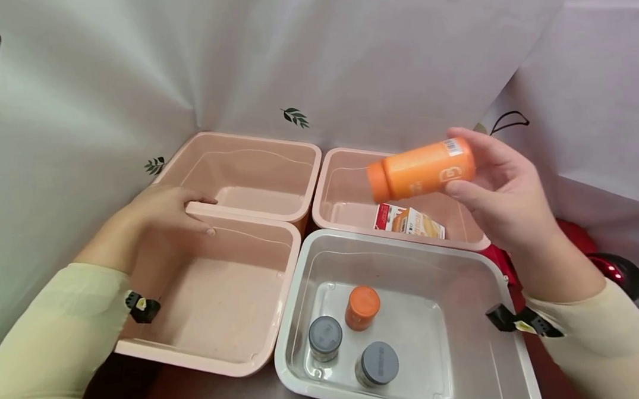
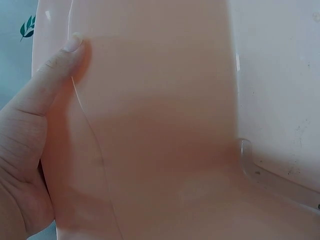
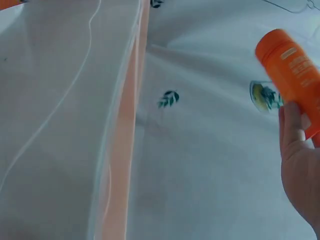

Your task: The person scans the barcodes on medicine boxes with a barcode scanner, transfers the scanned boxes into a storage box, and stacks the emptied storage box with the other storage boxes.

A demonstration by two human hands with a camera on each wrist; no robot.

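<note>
My right hand holds an orange bottle by its base end, raised over the back right pink bin. The bottle lies nearly level, its orange cap pointing left; in the right wrist view the bottle shows white print. With thumb and fingers on either side, my left hand grips the rim of the front left pink bin. The left wrist view shows the thumb pressed on that bin's inner wall. A small carton with red and orange print lies in the back right bin.
A grey-white bin at front right holds an orange-capped jar and two grey-lidded jars, one at left and one nearer me. Another pink bin stands at back left. White sheeting hangs behind the bins.
</note>
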